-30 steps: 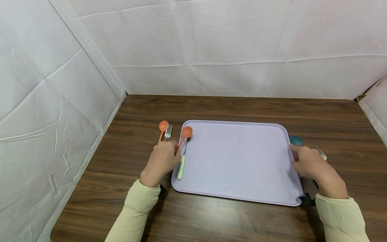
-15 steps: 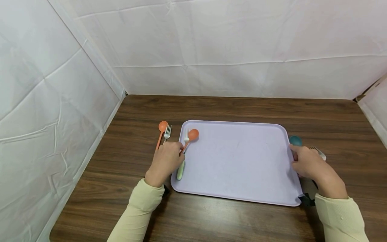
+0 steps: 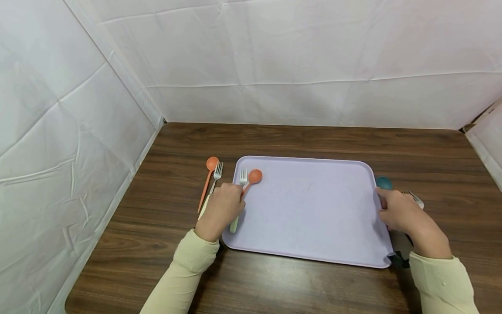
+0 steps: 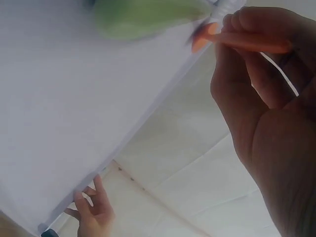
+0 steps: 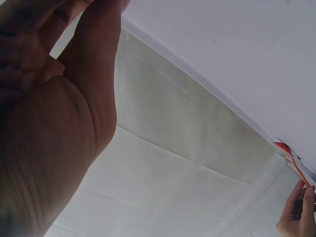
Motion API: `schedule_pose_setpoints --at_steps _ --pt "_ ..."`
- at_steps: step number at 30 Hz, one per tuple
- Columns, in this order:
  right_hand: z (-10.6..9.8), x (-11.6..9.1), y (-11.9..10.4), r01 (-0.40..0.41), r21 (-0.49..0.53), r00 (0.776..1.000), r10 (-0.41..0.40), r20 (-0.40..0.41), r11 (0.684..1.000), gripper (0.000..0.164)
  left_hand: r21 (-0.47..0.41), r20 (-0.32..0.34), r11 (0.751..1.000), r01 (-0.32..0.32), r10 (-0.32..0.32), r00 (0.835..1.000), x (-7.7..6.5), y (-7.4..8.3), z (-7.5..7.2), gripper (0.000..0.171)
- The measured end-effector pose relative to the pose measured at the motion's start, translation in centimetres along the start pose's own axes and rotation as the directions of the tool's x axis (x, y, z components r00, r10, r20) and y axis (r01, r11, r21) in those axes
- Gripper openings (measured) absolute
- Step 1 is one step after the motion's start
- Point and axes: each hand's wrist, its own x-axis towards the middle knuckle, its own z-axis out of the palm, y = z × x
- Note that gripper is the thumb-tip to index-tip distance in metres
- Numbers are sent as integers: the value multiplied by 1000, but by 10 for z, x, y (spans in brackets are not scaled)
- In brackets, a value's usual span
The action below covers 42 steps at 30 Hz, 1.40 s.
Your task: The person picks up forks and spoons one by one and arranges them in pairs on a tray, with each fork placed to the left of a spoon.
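Note:
My left hand (image 3: 222, 206) pinches an orange spoon (image 3: 255, 176) by its handle over the left side of a lilac tray (image 3: 310, 209). In the left wrist view the handle (image 4: 256, 42) lies between thumb and fingers. Just left of the spoon's bowl, a fork (image 3: 243, 175) with a light green handle rests on the tray, partly hidden by this hand. My right hand (image 3: 398, 211) holds the tray's right rim, index finger on the edge. Under and beside it show a teal spoon (image 3: 383, 182) and a fork's tines (image 3: 413, 197), their handles hidden.
Left of the tray, another orange spoon (image 3: 211, 164) and a fork (image 3: 218, 171) lie side by side on the dark wooden table (image 3: 157, 209). White sheeting (image 3: 274, 65) stands behind the table and along its left side.
My left hand has moved right, carrying the orange spoon from beside the tray's left rim to the right of the green-handled fork. The right hand has stayed put.

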Motion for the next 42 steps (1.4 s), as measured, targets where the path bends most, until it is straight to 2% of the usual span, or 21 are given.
schedule_pose_setpoints --at_steps 4,8,11,15,22,31,35,39,42 --pt "1 0 0 -4 -2 1000 4 1 1000 63 -16 33 1000 20 -19 999 1 3 0 24" --pt "1 0 0 -3 -4 1000 3 2 1000 63 5 34 1000 28 -28 999 1 6 2 22" --pt "0 0 0 0 -1 1000 0 3 1000 63 19 40 1000 23 -24 999 0 8 5 13" --pt "-1 0 -1 5 2 1000 -5 1 1000 63 1 70 1000 6 -7 998 1 10 8 6" --pt "-2 0 0 -10 3 1000 10 20 1000 64 -5 74 998 -55 55 996 -1 13 10 12" --pt "-1 1 0 -7 3 1000 7 18 1000 64 -19 96 996 -89 91 991 -1 14 14 15" --pt "-1 1 0 -10 4 1000 10 23 1000 64 -69 45 990 -122 125 991 -5 10 13 4" --pt "-1 1 0 -13 3 1000 13 26 1000 64 -109 -38 980 -166 163 986 -10 3 13 19" --pt "-1 1 0 -15 3 1000 15 27 1000 64 -123 -75 973 -195 187 980 -14 -1 13 27"
